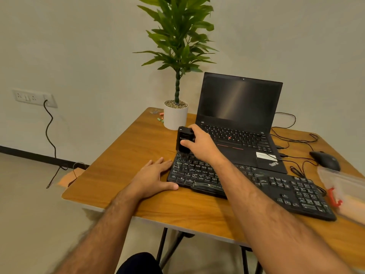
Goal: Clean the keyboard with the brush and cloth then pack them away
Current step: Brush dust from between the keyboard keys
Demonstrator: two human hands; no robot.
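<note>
A black keyboard (280, 189) lies slantwise on the wooden table (126, 155), in front of a laptop. My right hand (201, 144) grips a black brush block (184, 139) held upright, its lower end touching the keyboard's far left corner. My left hand (154, 175) rests flat on the table, fingers against the keyboard's left end and thumb along its front edge. A clear zip bag (343, 184) with a red slider lies at the right table edge. No cloth can be made out.
An open black laptop (239, 123) stands behind the keyboard. A potted plant (175, 115) in a white pot sits at the back. A black mouse (325, 160) and tangled cables lie at the right. A wall socket (33, 97) with a hanging cord is at the left.
</note>
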